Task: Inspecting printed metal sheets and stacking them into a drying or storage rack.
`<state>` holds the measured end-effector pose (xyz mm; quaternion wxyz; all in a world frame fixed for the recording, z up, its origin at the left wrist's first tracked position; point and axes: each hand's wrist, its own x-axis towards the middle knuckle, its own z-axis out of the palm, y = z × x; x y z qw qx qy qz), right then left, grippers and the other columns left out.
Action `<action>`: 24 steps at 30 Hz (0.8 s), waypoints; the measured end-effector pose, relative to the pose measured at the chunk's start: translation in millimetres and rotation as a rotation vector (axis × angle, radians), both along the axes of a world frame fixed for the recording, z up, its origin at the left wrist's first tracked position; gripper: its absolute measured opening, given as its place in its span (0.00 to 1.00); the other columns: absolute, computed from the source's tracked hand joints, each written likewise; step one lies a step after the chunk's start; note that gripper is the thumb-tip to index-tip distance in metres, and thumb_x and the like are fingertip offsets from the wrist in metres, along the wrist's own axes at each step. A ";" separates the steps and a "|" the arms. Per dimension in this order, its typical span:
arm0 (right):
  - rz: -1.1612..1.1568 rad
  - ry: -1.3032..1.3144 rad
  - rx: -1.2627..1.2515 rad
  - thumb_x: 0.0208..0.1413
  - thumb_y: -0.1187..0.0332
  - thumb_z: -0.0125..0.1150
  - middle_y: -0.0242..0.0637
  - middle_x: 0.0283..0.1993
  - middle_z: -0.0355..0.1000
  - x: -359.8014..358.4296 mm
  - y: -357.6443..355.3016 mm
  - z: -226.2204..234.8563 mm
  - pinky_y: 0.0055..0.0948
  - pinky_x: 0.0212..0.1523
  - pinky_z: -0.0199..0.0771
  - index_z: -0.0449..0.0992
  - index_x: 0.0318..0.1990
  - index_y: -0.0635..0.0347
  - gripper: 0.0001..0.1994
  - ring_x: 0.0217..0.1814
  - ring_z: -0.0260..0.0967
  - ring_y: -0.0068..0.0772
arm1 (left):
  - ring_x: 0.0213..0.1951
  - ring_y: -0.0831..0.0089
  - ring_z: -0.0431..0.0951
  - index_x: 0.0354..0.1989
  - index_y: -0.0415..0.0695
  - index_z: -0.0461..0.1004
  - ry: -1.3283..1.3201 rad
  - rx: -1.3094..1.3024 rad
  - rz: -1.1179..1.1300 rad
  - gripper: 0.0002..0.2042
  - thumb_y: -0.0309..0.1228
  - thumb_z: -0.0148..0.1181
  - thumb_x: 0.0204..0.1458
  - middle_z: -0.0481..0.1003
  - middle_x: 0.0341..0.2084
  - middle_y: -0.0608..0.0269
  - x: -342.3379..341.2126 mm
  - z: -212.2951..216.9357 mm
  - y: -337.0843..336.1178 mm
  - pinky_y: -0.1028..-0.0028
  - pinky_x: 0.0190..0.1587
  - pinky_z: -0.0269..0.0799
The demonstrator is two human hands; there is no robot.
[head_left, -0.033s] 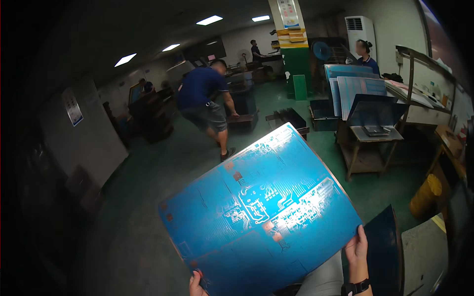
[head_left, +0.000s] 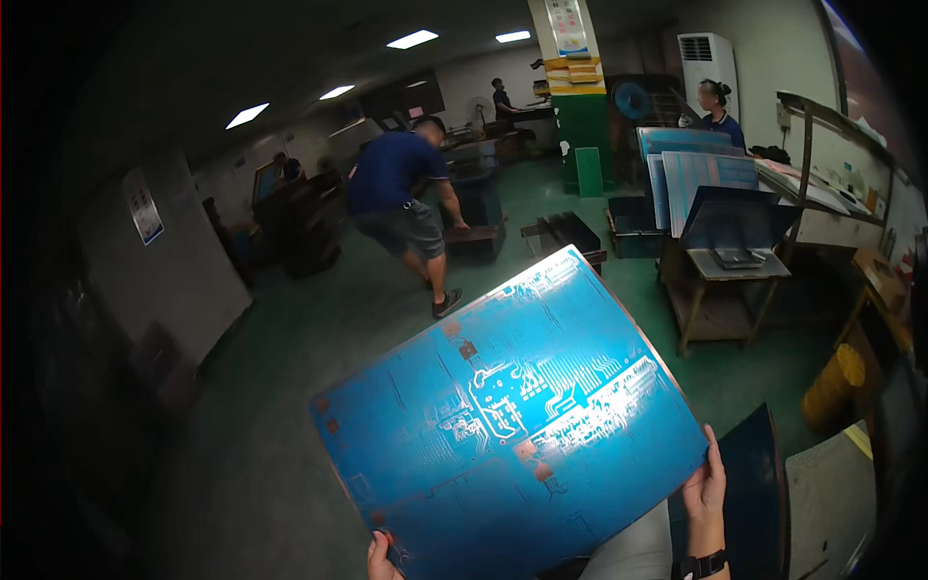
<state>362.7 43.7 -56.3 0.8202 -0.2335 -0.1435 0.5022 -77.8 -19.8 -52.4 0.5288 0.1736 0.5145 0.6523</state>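
Observation:
A large blue circuit board panel with copper-coloured patches and fine traces is held up tilted in front of me. Light glares off its upper right part. My left hand grips the lower left edge, thumb on the face; its other fingers are mostly hidden behind or below the picture. On the right, my right hand is closed round the panel's lower right corner, thumb along the edge. A black watch-like band circles that wrist.
Dark blue panel and grey board stand close by my right arm. Beyond are a small table, upright blue panels and a yellow roll. A bending person handles a dark stack ahead; other people work farther back.
The panel's top corner has shifted very slightly right, and the glare on it has moved a little. My right hand sits slightly higher. Both hands keep their grip.

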 end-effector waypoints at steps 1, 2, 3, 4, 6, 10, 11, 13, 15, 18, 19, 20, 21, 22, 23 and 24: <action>-0.044 -0.025 -0.015 0.58 0.67 0.47 0.46 0.48 0.68 11.0 -8.0 -9.3 0.32 0.46 0.72 0.59 0.55 0.67 0.20 0.45 0.69 0.34 | 0.42 0.69 0.69 0.49 0.40 0.64 0.026 -0.025 -0.013 0.19 0.42 0.43 0.58 0.69 0.41 0.61 -2.4 2.2 -1.4 0.70 0.44 0.67; -0.039 -0.031 -0.013 0.58 0.67 0.47 0.46 0.48 0.68 18.1 -14.3 -16.2 0.32 0.46 0.72 0.59 0.55 0.67 0.20 0.45 0.69 0.34 | 0.42 0.69 0.69 0.49 0.40 0.64 0.020 -0.024 -0.008 0.19 0.42 0.43 0.58 0.69 0.41 0.61 -7.2 -0.2 -1.8 0.70 0.44 0.67; 0.008 -0.110 -0.083 0.57 0.67 0.49 0.46 0.44 0.70 24.4 -21.4 -20.6 0.31 0.43 0.73 0.60 0.55 0.67 0.20 0.41 0.71 0.33 | 0.41 0.70 0.70 0.48 0.40 0.64 0.036 -0.005 0.001 0.19 0.42 0.43 0.58 0.69 0.40 0.62 -12.3 -5.3 -2.8 0.70 0.43 0.68; 0.054 -0.185 -0.155 0.57 0.67 0.50 0.45 0.40 0.72 26.7 -27.5 -20.3 0.30 0.40 0.75 0.61 0.54 0.67 0.20 0.38 0.72 0.33 | 0.39 0.71 0.70 0.48 0.40 0.65 0.055 0.011 0.007 0.18 0.42 0.43 0.58 0.70 0.39 0.63 -19.1 -11.7 -5.3 0.70 0.42 0.68; 0.027 -0.275 -0.229 0.55 0.66 0.53 0.40 0.32 0.73 30.3 -34.8 -14.5 0.23 0.30 0.73 0.65 0.52 0.68 0.19 0.30 0.72 0.27 | 0.37 0.72 0.71 0.45 0.41 0.67 0.049 0.021 0.009 0.17 0.43 0.44 0.57 0.71 0.36 0.63 -30.3 -22.8 -9.7 0.73 0.40 0.69; 0.254 -0.655 -0.410 0.54 0.66 0.55 0.33 0.28 0.72 43.4 -39.4 -19.8 0.13 0.23 0.59 0.72 0.43 0.67 0.13 0.24 0.64 0.15 | 0.31 0.76 0.71 0.38 0.43 0.69 0.156 -0.007 0.064 0.17 0.45 0.44 0.57 0.70 0.28 0.66 -32.4 -18.5 -9.4 0.77 0.34 0.68; 0.249 -0.695 -0.413 0.54 0.67 0.55 0.32 0.28 0.72 41.3 -38.1 -21.4 0.13 0.24 0.61 0.72 0.41 0.67 0.12 0.25 0.65 0.15 | 0.27 0.79 0.70 0.35 0.44 0.70 0.177 0.007 0.071 0.17 0.47 0.44 0.57 0.69 0.25 0.69 -31.4 -18.9 -7.8 0.80 0.29 0.66; 0.247 -0.696 -0.394 0.54 0.70 0.54 0.32 0.29 0.72 29.5 -38.5 -7.7 0.16 0.30 0.66 0.72 0.38 0.67 0.09 0.27 0.67 0.17 | 0.23 0.81 0.66 0.32 0.46 0.70 0.234 -0.026 0.062 0.17 0.48 0.43 0.57 0.66 0.21 0.72 -25.9 -10.5 -11.8 0.81 0.25 0.62; 0.215 -0.657 -0.376 0.54 0.69 0.55 0.33 0.29 0.72 22.9 -39.9 -9.7 0.17 0.32 0.67 0.72 0.38 0.67 0.09 0.28 0.67 0.18 | 0.16 0.86 0.57 0.25 0.50 0.67 0.325 -0.105 0.128 0.18 0.50 0.43 0.56 0.60 0.15 0.78 -6.7 10.9 -9.5 0.84 0.18 0.49; 0.173 -0.590 -0.335 0.54 0.69 0.55 0.34 0.31 0.73 18.7 -43.4 -9.0 0.19 0.34 0.68 0.72 0.38 0.67 0.09 0.30 0.68 0.19 | 0.17 0.85 0.58 0.23 0.51 0.66 0.348 -0.080 0.081 0.18 0.50 0.44 0.56 0.60 0.16 0.78 -12.3 1.2 -8.6 0.84 0.18 0.50; 0.176 -0.580 -0.333 0.54 0.69 0.55 0.34 0.31 0.73 16.7 -43.4 -5.8 0.19 0.34 0.68 0.72 0.38 0.67 0.10 0.30 0.68 0.19 | 0.17 0.85 0.58 0.23 0.51 0.66 0.348 -0.079 0.077 0.18 0.50 0.44 0.56 0.60 0.16 0.78 -12.6 -0.4 -8.5 0.84 0.18 0.50; 0.179 -0.570 -0.331 0.54 0.69 0.55 0.34 0.31 0.73 16.0 -43.6 -4.3 0.19 0.34 0.68 0.72 0.38 0.67 0.10 0.30 0.68 0.19 | 0.17 0.85 0.58 0.23 0.51 0.66 0.350 -0.075 0.071 0.18 0.50 0.44 0.56 0.60 0.16 0.78 -12.7 -1.4 -8.4 0.84 0.19 0.50; 0.175 -0.567 -0.332 0.54 0.69 0.55 0.34 0.31 0.73 16.1 -44.3 -5.2 0.19 0.34 0.68 0.72 0.38 0.67 0.10 0.30 0.68 0.19 | 0.17 0.85 0.58 0.22 0.51 0.66 0.352 -0.071 0.066 0.18 0.50 0.44 0.56 0.60 0.16 0.78 -12.7 -2.2 -8.0 0.84 0.19 0.51; 0.181 -0.563 -0.337 0.54 0.69 0.55 0.34 0.31 0.73 16.7 -45.3 -6.7 0.19 0.34 0.68 0.72 0.38 0.68 0.10 0.30 0.68 0.19 | 0.17 0.85 0.58 0.22 0.51 0.66 0.353 -0.071 0.063 0.18 0.50 0.44 0.56 0.60 0.16 0.78 -11.9 -3.4 -7.8 0.84 0.19 0.51; 0.188 -0.559 -0.342 0.54 0.69 0.55 0.34 0.31 0.73 17.5 -45.9 -7.9 0.19 0.34 0.68 0.72 0.39 0.68 0.10 0.30 0.68 0.19 | 0.18 0.85 0.58 0.22 0.51 0.66 0.374 -0.073 0.082 0.18 0.50 0.43 0.56 0.60 0.16 0.78 -11.0 -4.6 -7.4 0.83 0.19 0.51; 0.186 -0.557 -0.344 0.54 0.69 0.55 0.34 0.31 0.73 18.3 -45.9 -8.7 0.19 0.34 0.68 0.72 0.39 0.68 0.10 0.30 0.68 0.19 | 0.18 0.85 0.58 0.23 0.51 0.66 0.396 -0.075 0.101 0.18 0.50 0.43 0.56 0.60 0.16 0.78 -10.3 -5.5 -7.0 0.83 0.19 0.51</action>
